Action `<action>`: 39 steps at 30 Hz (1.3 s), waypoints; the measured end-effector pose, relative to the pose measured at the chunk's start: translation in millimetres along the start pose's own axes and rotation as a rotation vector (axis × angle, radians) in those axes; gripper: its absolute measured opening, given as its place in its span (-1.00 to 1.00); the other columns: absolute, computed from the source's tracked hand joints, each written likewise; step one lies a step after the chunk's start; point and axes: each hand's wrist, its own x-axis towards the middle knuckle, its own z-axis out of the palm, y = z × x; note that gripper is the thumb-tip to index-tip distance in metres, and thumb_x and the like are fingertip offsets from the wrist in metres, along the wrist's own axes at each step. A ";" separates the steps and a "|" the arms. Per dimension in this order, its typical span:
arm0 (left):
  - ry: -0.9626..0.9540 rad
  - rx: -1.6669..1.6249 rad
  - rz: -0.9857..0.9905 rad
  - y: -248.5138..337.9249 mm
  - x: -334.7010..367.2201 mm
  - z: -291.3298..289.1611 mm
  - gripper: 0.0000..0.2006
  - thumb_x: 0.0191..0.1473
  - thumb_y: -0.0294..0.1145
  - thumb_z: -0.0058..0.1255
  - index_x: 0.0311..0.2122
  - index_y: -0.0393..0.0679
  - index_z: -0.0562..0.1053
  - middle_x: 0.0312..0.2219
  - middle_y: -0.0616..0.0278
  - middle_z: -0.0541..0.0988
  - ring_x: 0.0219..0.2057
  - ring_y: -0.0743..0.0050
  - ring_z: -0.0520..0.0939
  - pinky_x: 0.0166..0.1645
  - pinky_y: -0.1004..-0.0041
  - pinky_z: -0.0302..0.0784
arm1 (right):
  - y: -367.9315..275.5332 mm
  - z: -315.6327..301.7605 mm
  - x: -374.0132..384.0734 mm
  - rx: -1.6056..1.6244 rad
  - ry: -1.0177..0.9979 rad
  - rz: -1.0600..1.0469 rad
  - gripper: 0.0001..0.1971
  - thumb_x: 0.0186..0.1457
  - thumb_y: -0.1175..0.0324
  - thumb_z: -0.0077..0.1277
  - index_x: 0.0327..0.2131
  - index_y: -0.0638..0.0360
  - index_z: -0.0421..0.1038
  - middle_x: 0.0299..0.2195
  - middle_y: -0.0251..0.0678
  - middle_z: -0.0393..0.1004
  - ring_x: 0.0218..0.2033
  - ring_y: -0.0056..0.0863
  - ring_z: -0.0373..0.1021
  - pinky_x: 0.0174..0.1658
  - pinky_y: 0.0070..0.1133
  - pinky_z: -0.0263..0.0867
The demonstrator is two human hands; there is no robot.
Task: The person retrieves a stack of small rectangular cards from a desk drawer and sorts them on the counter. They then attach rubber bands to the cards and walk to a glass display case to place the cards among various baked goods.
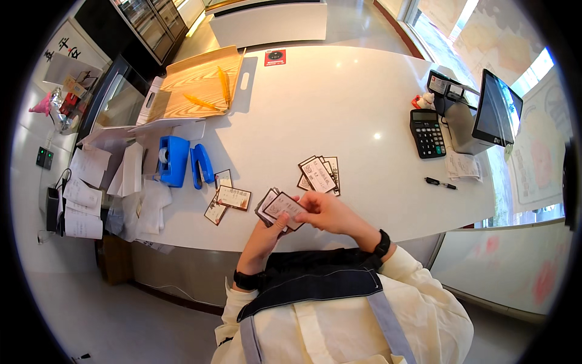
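A small stack of dark-bordered paper cards is held over the near edge of the white counter. My left hand is closed around the stack from below, its thumb on top. My right hand pinches the right edge of the top card with thumb and fingers. Just beyond my hands lies a fanned pile of similar cards. To the left, a few more cards lie loosely overlapped. The lower cards in my left hand are partly hidden.
A blue tape dispenser and blue stapler stand left, near papers. A wooden tray with yellow tongs sits at the back left. At right are a black calculator, a screen and a pen.
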 end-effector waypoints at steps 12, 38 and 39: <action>-0.048 -0.230 0.094 20.2 -12.4 11.7 -0.49 0.13 -0.35 -0.16 0.18 -0.17 0.06 0.10 -0.07 0.25 0.12 0.04 0.32 -0.08 0.19 0.55 | 28.0 -31.9 15.9 -0.955 0.645 -0.142 -0.47 -0.25 0.20 0.29 -0.23 0.22 0.27 -0.27 -0.17 0.32 -0.17 -0.23 0.28 -0.17 -0.39 0.26; -0.102 -0.102 -0.024 6.4 0.6 6.0 -0.49 0.10 -0.34 -0.04 0.14 -0.18 0.14 0.02 0.13 0.33 0.02 0.26 0.41 -0.10 0.21 0.57 | 0.5 -9.4 -11.7 -0.195 0.074 -0.211 -0.85 0.09 0.37 0.00 -0.41 0.28 0.39 -0.52 -0.41 0.42 -0.45 -0.70 0.28 -0.36 -0.65 0.25; -0.079 -0.082 -0.070 11.4 -0.4 9.4 -0.51 0.11 -0.34 -0.06 0.13 -0.17 0.14 0.01 0.14 0.34 0.00 0.28 0.43 -0.13 0.22 0.58 | 5.2 -5.4 -6.3 -0.205 0.078 -0.190 -0.84 0.08 0.36 0.02 -0.41 0.28 0.39 -0.51 -0.39 0.43 -0.44 -0.69 0.30 -0.35 -0.65 0.26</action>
